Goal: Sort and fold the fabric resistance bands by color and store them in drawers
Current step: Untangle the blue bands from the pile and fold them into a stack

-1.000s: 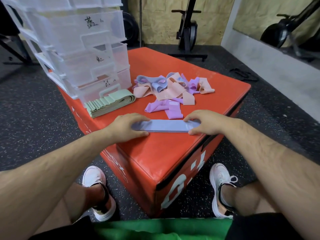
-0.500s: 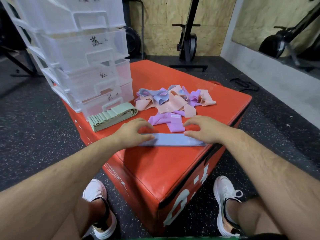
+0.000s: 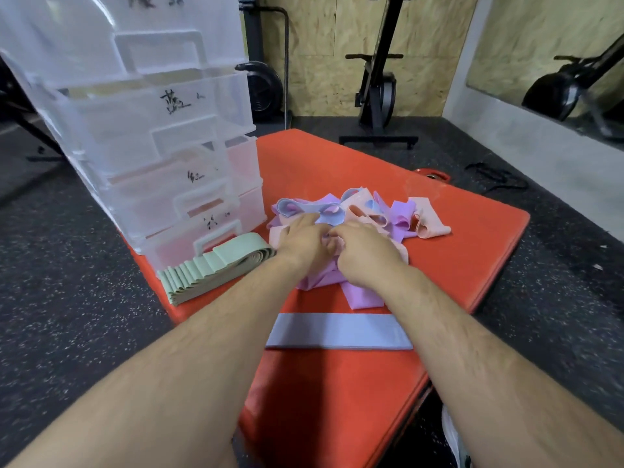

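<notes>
Head view: left hand (image 3: 304,239) and right hand (image 3: 366,253) in the band pile (image 3: 401,214).
Fingers curl into it; I cannot tell what they pinch.

Four clear drawers (image 3: 162,136) stand stacked at the far left, on one red box (image 3: 337,383). One green stack (image 3: 216,268) of folded bands lies in front of them, with too many blurred layers to count. One flat blue band (image 3: 337,331) lies near. One loose pile (image 3: 398,217) mixes pink, purple and blue bands, and their number is unclear. There are two hands, a left hand (image 3: 304,238) and a right hand (image 3: 364,255). One exercise bike (image 3: 378,86) stands far off.
</notes>
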Motion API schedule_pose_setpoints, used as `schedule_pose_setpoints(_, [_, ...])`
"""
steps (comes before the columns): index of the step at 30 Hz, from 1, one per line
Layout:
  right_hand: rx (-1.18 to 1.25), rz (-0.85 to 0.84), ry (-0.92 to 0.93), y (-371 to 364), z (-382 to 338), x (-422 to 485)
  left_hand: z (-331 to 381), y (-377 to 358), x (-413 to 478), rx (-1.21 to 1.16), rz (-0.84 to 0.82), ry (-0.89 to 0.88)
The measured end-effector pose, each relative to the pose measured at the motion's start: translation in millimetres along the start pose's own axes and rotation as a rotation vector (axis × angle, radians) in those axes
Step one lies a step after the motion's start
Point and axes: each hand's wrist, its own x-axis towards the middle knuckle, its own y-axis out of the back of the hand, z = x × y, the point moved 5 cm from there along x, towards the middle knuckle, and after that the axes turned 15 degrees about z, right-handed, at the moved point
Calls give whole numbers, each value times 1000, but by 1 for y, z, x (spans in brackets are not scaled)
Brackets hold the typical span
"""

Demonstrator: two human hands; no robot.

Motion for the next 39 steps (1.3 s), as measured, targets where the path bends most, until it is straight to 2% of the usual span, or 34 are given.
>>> schedule_pose_setpoints(5, [-11, -6, -15, -3, -3, 7, -7, -17, 11, 63, -99, 30])
schedule_pose_setpoints(11, [49, 15, -30, 4, 4, 5, 1, 15, 8, -53, 49, 27])
schedule_pose_setpoints(13, [135, 49, -46, 5, 11, 3, 5, 34, 4, -106, 89, -37])
schedule_pose_setpoints(17, [281, 229, -21, 20, 18, 1, 16, 72, -5, -156, 176, -245])
schedule_pose_setpoints(20, [332, 265, 22, 27, 14, -5, 25, 96, -16, -200, 223, -347])
schedule_pose_setpoints(23, [448, 320, -28, 35, 10, -13, 34, 110, -26, -241, 228, -391])
schedule_pose_setpoints(25, [577, 346, -125, 39, 11, -16, 38, 115, -30, -281, 241, -393])
schedule_pose_setpoints(29, [802, 349, -278, 50, 9, -17, 36, 118, -37, -415, 214, -307])
schedule_pose_setpoints(33, [1012, 288, -372, 58, 4, -13, 35, 120, -40, -452, 188, -331])
schedule_pose_setpoints(39, [1093, 193, -410, 56, 3, -21, 29, 125, -44, -453, 283, -318])
